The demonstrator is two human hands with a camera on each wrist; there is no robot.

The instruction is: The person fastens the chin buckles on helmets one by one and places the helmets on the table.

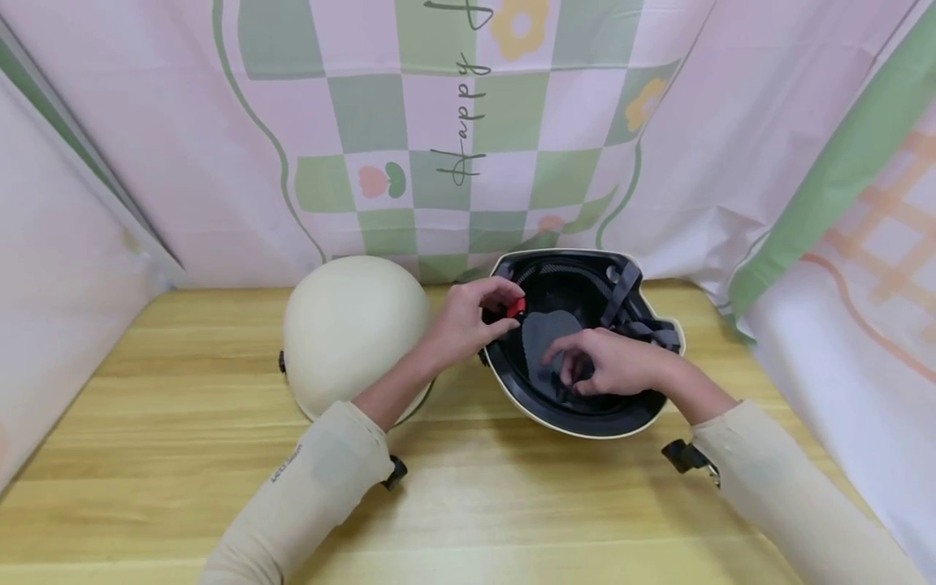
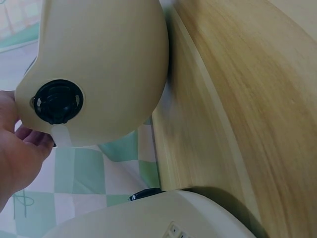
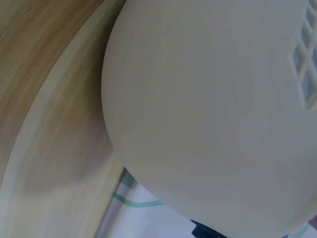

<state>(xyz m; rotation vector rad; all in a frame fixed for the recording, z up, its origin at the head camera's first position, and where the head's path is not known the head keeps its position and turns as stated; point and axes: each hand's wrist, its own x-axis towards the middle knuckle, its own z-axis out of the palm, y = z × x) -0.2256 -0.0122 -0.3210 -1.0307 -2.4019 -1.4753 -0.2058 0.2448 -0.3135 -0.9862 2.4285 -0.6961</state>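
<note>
Left grip [image 1: 475, 321] pinches red piece [image 1: 516, 308] at helmet [image 1: 547, 331], right grip [image 1: 613, 361] unclear — curtain [image 1: 515, 114] reads "Happy".

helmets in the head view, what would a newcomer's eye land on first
Probably the upturned, black-lined helmet, toward the right of the wooden table, under the right hand. A small red piece stands out, pinched by the left hand at that helmet's left edge. Left of it sits a dome-up helmet.

2 helmets [image 1: 356, 333] are cream, the lining [image 1: 566, 286] black, the tab [image 1: 516, 308] red, the cloth [image 1: 367, 114] green-and-white checked.
</note>
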